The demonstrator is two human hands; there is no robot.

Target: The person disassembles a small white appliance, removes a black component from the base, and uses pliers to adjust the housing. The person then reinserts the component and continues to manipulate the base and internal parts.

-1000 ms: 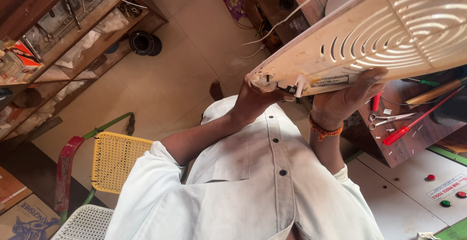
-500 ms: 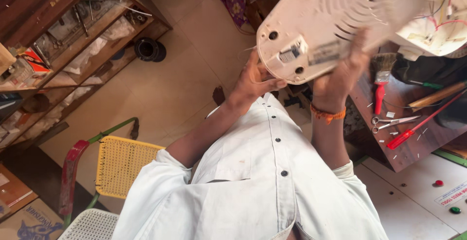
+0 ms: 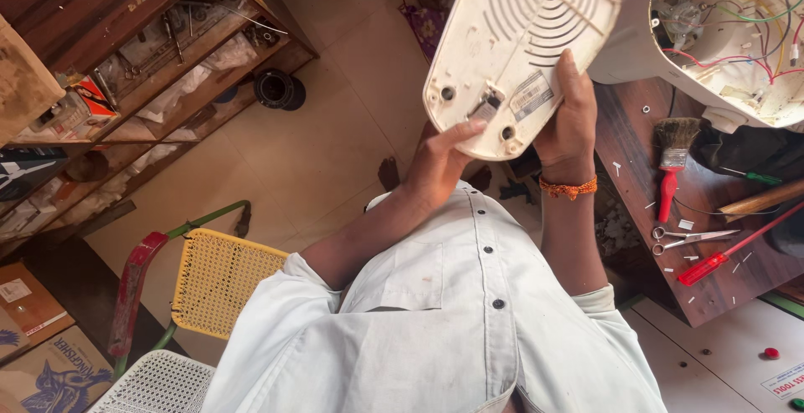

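I hold a white plastic base plate [image 3: 523, 40] with curved vent slots up in front of me, its flat face turned toward me. My right hand [image 3: 569, 120], an orange thread band on its wrist, grips the plate's lower right edge. My left hand [image 3: 440, 166] holds the plate's lower left rim, and its forefinger lies on a small metal fitting [image 3: 484, 109] near a grey label. The open white appliance body [image 3: 720, 36], with coloured wires inside, lies on the wooden bench [image 3: 636, 170] just right of the plate.
On the bench lie a red-handled brush [image 3: 670, 170], scissors [image 3: 691, 239], a red screwdriver [image 3: 729, 250], a green-handled screwdriver [image 3: 749, 176] and small screws. A yellow mesh chair [image 3: 213, 283] stands at lower left. Cluttered wooden shelves [image 3: 151, 69] line the left wall.
The plate has swung from nearly edge-on to face me and now stands more upright. My left forefinger has moved onto the metal fitting. The open appliance body has come into view.
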